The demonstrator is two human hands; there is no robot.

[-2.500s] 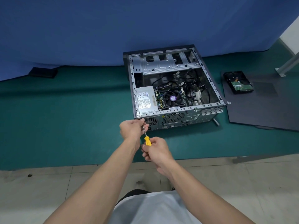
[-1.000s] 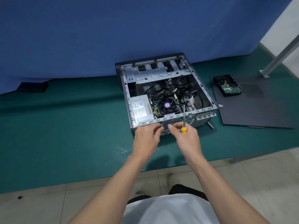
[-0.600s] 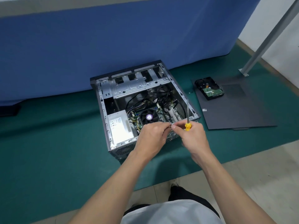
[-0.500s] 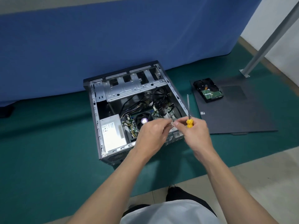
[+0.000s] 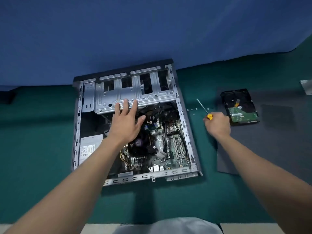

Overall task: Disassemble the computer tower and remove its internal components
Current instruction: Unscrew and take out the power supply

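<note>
Computer tower (image 5: 152,177): open, lying on side. Your L hand (image 5: 125,122): fingers spread wide, over tower's drive cage (image 5: 152,97). Your R hand (image 5: 217,123): grips yellow screwdriver (image 5: 203,108), just right of tower.

Your green floor mat (image 5: 42,166) carries the open computer tower (image 5: 152,95), lying on its side. A few small screws (image 5: 196,108) sit just right of it, then the dark side panel (image 5: 278,141). Pale floor tiles (image 5: 239,229) border the mat nearest you.
</note>
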